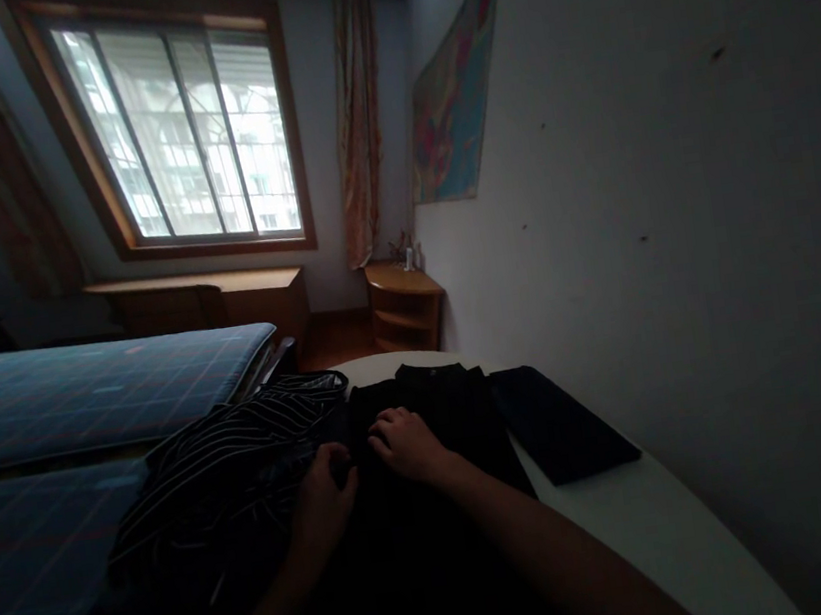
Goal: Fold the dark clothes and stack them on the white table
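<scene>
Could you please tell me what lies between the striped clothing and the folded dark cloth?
In the head view, a black shirt lies there, under the right hand.

Shirt on table, mattress leftward

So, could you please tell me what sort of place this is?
Probably a bedroom: a plaid mattress lies at left, with curtains beside a window.

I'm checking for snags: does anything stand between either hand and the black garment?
Nothing visible does. The right hand appears to rest on the black garment; the left hand is by its left side, contact unclear. The striped clothing lies left, not between.
</scene>
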`<state>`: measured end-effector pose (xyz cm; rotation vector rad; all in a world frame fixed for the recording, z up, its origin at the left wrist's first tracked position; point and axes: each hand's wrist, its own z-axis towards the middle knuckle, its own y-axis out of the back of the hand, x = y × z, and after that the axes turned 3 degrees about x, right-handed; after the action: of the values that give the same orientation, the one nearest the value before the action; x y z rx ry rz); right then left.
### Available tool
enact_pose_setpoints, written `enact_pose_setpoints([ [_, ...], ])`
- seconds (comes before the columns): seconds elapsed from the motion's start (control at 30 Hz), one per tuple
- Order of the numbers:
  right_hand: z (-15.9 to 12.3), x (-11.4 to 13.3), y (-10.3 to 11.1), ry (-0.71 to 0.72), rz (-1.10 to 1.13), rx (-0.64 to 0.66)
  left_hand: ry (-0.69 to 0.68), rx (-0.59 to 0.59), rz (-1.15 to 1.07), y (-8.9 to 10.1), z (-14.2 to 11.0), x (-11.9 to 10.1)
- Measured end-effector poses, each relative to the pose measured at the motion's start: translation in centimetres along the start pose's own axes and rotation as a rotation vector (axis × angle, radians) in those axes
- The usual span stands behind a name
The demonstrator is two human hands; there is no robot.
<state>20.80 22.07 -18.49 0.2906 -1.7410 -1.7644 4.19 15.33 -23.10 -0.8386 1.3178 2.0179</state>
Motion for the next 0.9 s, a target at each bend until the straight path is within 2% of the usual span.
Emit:
enact_pose_setpoints([
  [0.17,3.0,0.4,-0.1,0.048,0.067,0.036,0.003,-0.046,0.002,0.1,-0.2,-0.2],
  [0.4,7.4,0.0,-0.8,-0.124,0.070,-0.001,0.038,-0.004,0.069,0.0,-0.5,-0.4],
  [0.6,10.1,-1.5,-1.8,-0.251,0.149,-0.090,0.038,-0.003,0.071,0.1,-0.4,-0.9],
  [0.73,11.6,-2.0,-2.1,-0.219,0.272,-0.131,0.054,0.039,0.088,0.2,-0.3,-0.9],
  [0.9,13.3,-1.5,-2.5,-0.180,0.374,-0.215,0.108,0.059,0.044,0.2,-0.1,-0.4],
])
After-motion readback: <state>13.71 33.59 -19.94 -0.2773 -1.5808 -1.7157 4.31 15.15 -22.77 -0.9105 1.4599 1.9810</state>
